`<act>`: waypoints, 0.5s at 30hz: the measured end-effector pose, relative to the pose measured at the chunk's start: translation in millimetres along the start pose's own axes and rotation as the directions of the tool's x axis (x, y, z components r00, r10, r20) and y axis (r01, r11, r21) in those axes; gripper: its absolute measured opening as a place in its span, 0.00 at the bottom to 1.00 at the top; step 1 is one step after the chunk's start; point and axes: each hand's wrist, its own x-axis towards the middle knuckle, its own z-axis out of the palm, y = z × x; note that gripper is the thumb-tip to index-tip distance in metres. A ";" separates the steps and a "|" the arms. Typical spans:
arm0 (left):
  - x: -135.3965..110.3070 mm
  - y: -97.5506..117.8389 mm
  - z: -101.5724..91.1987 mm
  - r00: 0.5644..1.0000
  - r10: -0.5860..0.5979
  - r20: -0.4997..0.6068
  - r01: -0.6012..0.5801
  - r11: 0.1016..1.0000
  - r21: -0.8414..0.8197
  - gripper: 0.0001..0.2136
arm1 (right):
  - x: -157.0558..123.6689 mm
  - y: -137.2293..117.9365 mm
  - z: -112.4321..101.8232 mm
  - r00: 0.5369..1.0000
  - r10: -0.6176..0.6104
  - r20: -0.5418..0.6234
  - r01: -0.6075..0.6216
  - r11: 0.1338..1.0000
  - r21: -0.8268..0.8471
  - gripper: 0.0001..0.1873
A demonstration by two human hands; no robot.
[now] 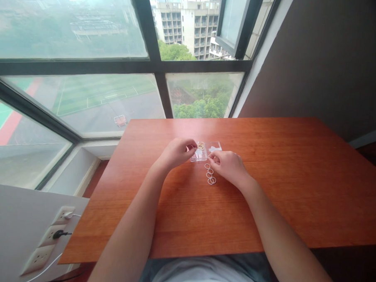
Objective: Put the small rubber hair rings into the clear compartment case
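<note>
A small clear plastic box (201,156) lies open on the table, its clear lid (217,144) spread to the right. Yellowish rings (200,145) sit at its back, and some small reddish items show at its left front. My left hand (178,152) is at the box's left edge, fingers curled and closed; what they pinch, if anything, is too small to make out. Just right of the box, my right hand (229,164) pinches what looks like a white ring (209,156). Several more white rings (210,171) lie in an overlapping row towards me.
The brown wooden table (298,179) stands against large windows with dark frames (116,69). A grey wall rises on the right. At lower left, wall sockets (51,236) hold plugs with cables beside the table's left edge.
</note>
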 end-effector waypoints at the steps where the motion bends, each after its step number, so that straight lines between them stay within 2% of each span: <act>1: 0.0 0.4 0.2 1.000 0.001 0.004 -0.001 1.000 -0.006 0.08 | -0.1 0.0 0.6 0.999 -0.014 -0.040 0.015 0.999 0.032 0.08; 7: 0.4 2.9 -0.9 1.000 0.003 0.019 -0.003 0.999 -0.032 0.08 | -1.4 -1.4 4.2 0.970 -0.096 -0.225 0.134 0.978 0.161 0.07; 15: 0.3 7.7 1.4 0.999 -0.014 0.046 0.018 0.995 -0.097 0.09 | -1.2 -0.9 7.2 0.955 -0.135 -0.265 0.183 0.969 0.167 0.06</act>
